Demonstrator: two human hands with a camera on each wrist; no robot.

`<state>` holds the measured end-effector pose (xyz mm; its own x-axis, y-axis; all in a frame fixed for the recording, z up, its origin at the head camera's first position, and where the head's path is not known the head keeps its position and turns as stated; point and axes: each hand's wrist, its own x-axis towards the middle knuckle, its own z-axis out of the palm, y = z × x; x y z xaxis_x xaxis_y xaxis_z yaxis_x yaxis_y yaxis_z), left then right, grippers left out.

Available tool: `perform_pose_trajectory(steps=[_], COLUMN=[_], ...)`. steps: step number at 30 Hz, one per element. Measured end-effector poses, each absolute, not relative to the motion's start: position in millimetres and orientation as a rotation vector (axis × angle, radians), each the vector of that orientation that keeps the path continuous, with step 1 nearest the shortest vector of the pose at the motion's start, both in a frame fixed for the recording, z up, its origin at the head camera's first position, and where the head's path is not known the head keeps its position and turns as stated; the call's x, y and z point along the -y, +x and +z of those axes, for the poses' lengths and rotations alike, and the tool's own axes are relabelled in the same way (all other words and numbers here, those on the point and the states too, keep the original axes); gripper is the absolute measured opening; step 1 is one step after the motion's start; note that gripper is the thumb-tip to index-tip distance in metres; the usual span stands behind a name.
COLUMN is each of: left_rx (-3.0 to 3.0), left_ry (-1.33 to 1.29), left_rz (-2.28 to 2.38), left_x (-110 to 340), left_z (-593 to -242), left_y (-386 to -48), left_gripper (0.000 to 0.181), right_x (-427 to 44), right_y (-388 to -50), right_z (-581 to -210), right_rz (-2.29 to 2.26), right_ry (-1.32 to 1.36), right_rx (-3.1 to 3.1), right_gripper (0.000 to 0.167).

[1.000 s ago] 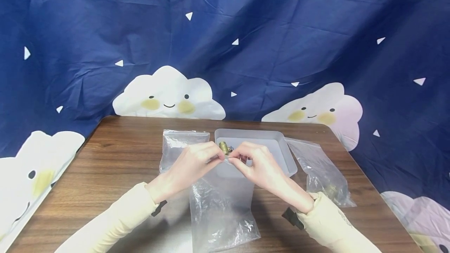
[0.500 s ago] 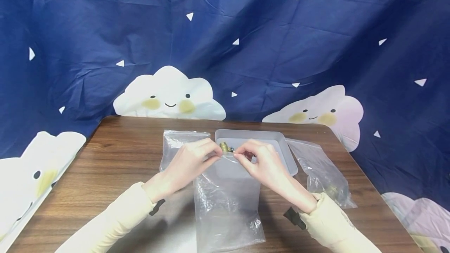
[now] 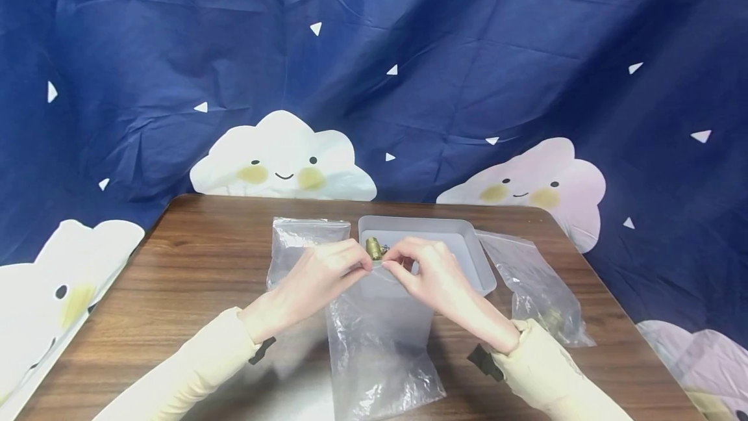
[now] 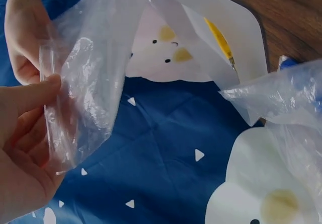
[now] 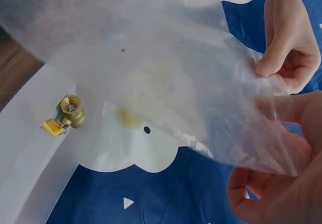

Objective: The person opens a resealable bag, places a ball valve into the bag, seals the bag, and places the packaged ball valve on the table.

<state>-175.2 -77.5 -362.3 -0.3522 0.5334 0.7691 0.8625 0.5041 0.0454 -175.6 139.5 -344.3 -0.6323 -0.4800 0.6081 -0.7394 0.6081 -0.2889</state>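
Observation:
Both hands pinch the top edge of a clear zip bag [image 3: 382,349], which hangs down in front of the tray. My left hand [image 3: 327,270] holds the left part of that edge between thumb and fingers, also plain in the left wrist view. Close beside it, my right hand [image 3: 435,275] pinches the right part. The bag looks flat, with nothing visible inside. Beyond the fingertips a brass ball valve [image 3: 374,249] lies in the grey tray [image 3: 458,242]; its yellow handle shows in the right wrist view, where the valve [image 5: 73,112] is apart from the bag.
Another clear zip bag [image 3: 295,236] lies left of the tray; its lower part is behind my left hand. At the right, a third clear bag [image 3: 514,265] holds a brass-coloured piece [image 3: 550,318]. The wooden table [image 3: 193,258] ends at a blue cloth backdrop [image 3: 350,51].
My hands drew slightly apart along the bag's top edge half a second ago, then came closer together again. The hanging bag has shifted a little to the right.

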Motion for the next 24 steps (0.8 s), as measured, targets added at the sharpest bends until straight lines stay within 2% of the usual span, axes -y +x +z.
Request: perform_pose_trajectory(steps=[13, 24], left_rx=[2.169, 2.082], left_ry=[-1.04, -1.141], left_rz=[-0.654, -0.63], left_x=[84.0, 85.1], left_z=[-355.8, -354.6], left_y=[-173.6, -174.4], left_gripper=[0.018, 0.012], right_x=[-142.9, -140.4], right_y=[-175.8, -175.4], right_z=[-341.3, -338.4], right_rz=[0.747, 0.71], right_ry=[0.947, 0.945], right_rx=[2.354, 2.409], right_gripper=[0.008, 0.007])
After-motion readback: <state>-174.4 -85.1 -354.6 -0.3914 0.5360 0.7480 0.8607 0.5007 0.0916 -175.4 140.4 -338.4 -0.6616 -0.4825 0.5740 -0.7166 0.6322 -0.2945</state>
